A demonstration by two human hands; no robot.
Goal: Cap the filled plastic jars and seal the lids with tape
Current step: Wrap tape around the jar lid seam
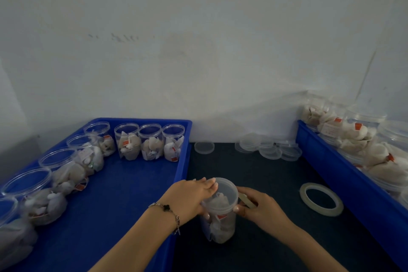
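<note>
1. The left hand lay curled over the rim of the capped jar, fingers across the lid and thumb down the near wall, gripping it upright on the dark desk.
2. The right hand was beside the jar's right wall, thumb and forefinger pinching a short strip of tape whose near end seemed to meet the lid's edge.
3. The step in hand looked like sealing. To do it well, the strip should straddle the seam between lid and jar wall, the left hand turning the jar steadily while the right pressed the tape flat, without creases.
4. The lid had to sit square first; whether it was fully seated could not be told.
5. Right of the jar, apart from it, the tape roll lay flat on the desk.
6. Beyond the jar, near the wall, a heap of loose lids rested, with one single lid to their left.
7. Left of the jar, a blue tray held open filled jars along its edges, awaiting caps.
8. Right of the jar, past the roll, a second blue bin held more filled jars, too blurred to tell if they were sealed.
9. Nothing blocked the hands; the tray's wall, just beside the left wrist, limited elbow room.
</note>
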